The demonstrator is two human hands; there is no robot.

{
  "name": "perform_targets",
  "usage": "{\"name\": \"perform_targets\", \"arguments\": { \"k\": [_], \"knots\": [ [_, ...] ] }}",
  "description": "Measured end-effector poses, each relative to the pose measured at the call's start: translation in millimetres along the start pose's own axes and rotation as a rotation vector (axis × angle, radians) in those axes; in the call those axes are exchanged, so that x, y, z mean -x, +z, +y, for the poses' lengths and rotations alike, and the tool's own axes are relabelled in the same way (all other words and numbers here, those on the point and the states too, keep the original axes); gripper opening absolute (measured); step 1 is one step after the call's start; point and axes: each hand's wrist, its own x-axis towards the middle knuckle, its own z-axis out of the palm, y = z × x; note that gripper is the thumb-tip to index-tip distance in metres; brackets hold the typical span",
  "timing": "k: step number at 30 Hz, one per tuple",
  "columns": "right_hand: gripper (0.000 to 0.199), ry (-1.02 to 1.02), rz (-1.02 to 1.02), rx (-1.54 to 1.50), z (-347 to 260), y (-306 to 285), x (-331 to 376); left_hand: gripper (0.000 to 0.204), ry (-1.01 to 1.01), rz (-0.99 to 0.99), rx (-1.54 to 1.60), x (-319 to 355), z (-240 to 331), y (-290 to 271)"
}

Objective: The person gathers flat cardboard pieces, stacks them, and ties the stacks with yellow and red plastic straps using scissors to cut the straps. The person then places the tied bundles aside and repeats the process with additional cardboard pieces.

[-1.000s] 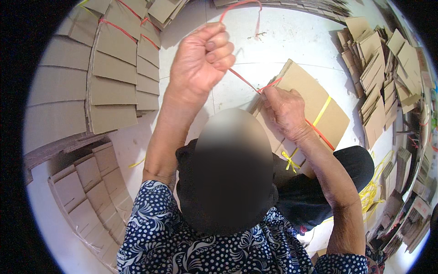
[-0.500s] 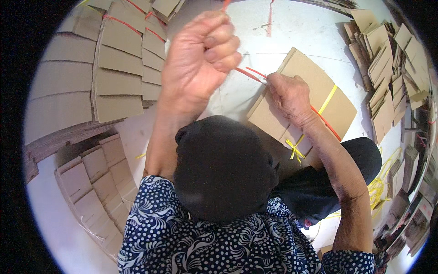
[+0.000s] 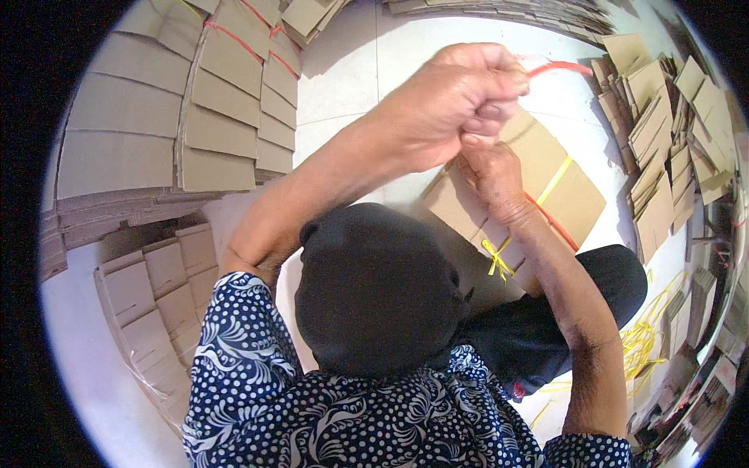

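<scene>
A stack of flat brown cardboard (image 3: 581, 199) lies in front of me, bound by a yellow strap (image 3: 556, 179) tied in a bow at its near edge. A red strap (image 3: 563, 233) also crosses the stack, partly hidden under my right forearm. My left hand (image 3: 477, 97) is closed in a fist over the stack, gripping the red strap, whose loose end sticks out to the right. Just below it, touching or nearly so, my right hand (image 3: 498, 178) is closed at the stack's left part. The strap between its fingers is now hidden by my left hand.
Tall cardboard stacks (image 3: 222, 101) with red straps stand at left; a lower cardboard stack (image 3: 160, 292) is nearer. Leaning cardboard pieces (image 3: 651, 132) are heaped at right. Loose yellow strapping (image 3: 644, 343) lies at lower right. A black cap (image 3: 378, 288) blocks the lower middle.
My left hand has swung from the upper left to the right, pulling the red strap across and over my right hand. My right hand has stayed near its place, slightly lower.
</scene>
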Motion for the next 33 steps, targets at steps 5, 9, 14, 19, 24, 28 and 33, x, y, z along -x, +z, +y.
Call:
{"name": "perform_targets", "arguments": {
  "k": [5,9,14,19,24,28,33],
  "knots": [
    [0.018,0.059,-0.050,0.055,8,2,1,0.012,0.061,0.004,0.026,8,0,-9],
    [0.017,0.110,-0.087,-0.033,12,5,4,0.012,0.035,-0.082,-0.003,-6,-13,8],
    [0.031,0.467,-0.052,-0.540,44,40,15,0.008,0.045,-0.116,-0.027,-25,-32,25],
    [0.041,0.682,0.110,-0.846,28,43,8,0.008,0.063,-0.138,0.024,-25,-36,22],
    [0.016,0.302,-0.228,-0.043,13,5,-6,0.018,0.800,0.469,-0.655,-7,-14,-16],
    [0.008,0.347,-0.146,-0.104,7,3,-6,0.012,0.544,0.710,-0.620,39,-56,-45],
    [0.009,0.283,-0.067,-0.325,8,8,-4,0.027,0.700,0.468,-1.150,25,-115,-73]
  ]
}}
